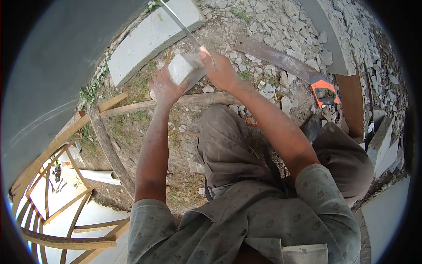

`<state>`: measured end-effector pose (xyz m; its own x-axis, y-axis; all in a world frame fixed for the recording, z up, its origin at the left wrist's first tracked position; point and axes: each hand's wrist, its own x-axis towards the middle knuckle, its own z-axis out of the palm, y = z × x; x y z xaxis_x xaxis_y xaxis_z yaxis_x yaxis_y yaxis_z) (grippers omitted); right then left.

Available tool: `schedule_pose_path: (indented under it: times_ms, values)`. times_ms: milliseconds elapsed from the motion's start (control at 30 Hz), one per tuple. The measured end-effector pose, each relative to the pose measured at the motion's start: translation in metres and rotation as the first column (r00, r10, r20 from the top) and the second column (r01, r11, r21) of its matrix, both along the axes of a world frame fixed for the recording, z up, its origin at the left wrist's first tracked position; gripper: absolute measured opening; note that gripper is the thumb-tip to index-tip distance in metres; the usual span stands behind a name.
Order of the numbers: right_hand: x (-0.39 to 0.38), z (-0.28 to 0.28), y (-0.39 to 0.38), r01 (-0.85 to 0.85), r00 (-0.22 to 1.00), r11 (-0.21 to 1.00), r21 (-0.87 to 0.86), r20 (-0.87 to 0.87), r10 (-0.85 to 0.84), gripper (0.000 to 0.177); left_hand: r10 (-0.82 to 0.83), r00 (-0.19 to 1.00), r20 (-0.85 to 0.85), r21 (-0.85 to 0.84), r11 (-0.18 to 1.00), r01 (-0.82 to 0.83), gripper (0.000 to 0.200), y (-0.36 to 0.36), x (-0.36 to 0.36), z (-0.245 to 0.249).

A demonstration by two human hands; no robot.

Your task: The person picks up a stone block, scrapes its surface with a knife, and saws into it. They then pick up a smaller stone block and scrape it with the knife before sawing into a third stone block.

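My left hand (167, 86) grips the side of a pale grey block (181, 69), fingers wrapped round its far edge. The block is tilted, one chalky end facing up. My right hand (222, 72), just right of the block, is closed round the light-coloured handle of a long-bladed tool (179, 22). Its narrow metal blade points up and left, away from me; its exact kind cannot be made out. A handsaw (281, 58) with an orange and black handle lies on the rubble to the right of my right hand.
A large pale slab (151, 42) lies beyond the block, beside a grey wall (57, 66). Broken chips (285, 22) cover the ground. A wooden pole (198, 99) crosses before my knees. Wooden framing (66, 211) stands at lower left, and a brown board (350, 105) at right.
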<state>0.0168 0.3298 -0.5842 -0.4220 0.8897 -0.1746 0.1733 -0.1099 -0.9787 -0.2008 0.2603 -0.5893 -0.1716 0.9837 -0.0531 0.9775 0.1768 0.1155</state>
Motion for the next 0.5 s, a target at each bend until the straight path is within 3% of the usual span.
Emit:
schedule_pose_path:
  times_ms: [33, 133, 233, 333, 433, 500]
  values:
    - [-0.003, -0.003, -0.01, 0.072, 0.996, 0.996, 0.061, -0.055, -0.069, 0.056, 0.003, 1.0, 0.008, -0.003, 1.0, -0.003, 0.085, 0.001, 0.0, 0.0]
    - [-0.004, -0.025, 0.001, -0.165, 0.971, 0.984, -0.073, 0.164, 0.175, 0.053, 0.018, 1.0, 0.004, -0.042, 0.999, -0.018, 0.087, 0.012, 0.004, 0.013]
    - [-0.007, -0.008, -0.003, -0.021, 0.994, 0.999, 0.042, 0.111, 0.017, 0.057, 0.024, 1.0, 0.014, -0.05, 0.998, -0.023, 0.092, 0.006, 0.002, 0.004]
    - [-0.003, -0.024, 0.0, -0.307, 0.904, 0.937, -0.167, 0.256, 0.342, 0.052, 0.024, 1.0, 0.002, -0.048, 0.999, -0.024, 0.096, 0.0, 0.0, 0.003]
    - [-0.006, -0.023, -0.004, -0.007, 0.992, 0.994, 0.105, 0.13, -0.007, 0.052, 0.006, 1.0, 0.023, -0.012, 1.0, -0.005, 0.096, 0.015, 0.0, 0.006]
    - [-0.005, -0.027, -0.011, -0.024, 0.997, 0.997, 0.078, 0.069, 0.019, 0.051, 0.004, 1.0, 0.01, -0.009, 1.0, -0.004, 0.093, 0.006, -0.001, 0.001]
